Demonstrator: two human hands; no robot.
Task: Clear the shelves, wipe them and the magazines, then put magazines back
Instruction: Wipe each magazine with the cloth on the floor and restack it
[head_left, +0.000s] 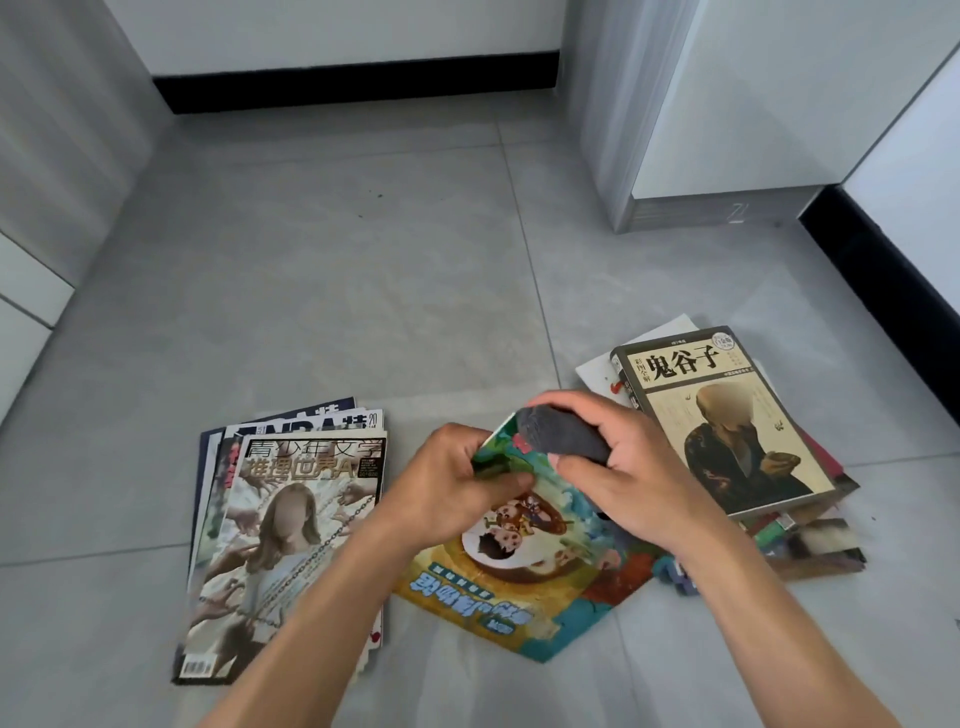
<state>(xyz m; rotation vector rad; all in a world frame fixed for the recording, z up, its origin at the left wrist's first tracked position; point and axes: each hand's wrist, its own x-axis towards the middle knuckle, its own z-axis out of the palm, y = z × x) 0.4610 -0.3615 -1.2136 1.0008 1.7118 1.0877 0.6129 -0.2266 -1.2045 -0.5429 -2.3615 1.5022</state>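
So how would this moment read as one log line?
step: wiping magazine | left hand: holds colourful magazine | right hand: grips grey cloth

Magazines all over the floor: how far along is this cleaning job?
Clearing looks done: two piles lie on the floor, a left stack and a right pile. In hand: the left hand holds a colourful magazine while the right hand grips a grey cloth at its top edge. Left: remaining wiping, reshelving; shelves aren't visible.
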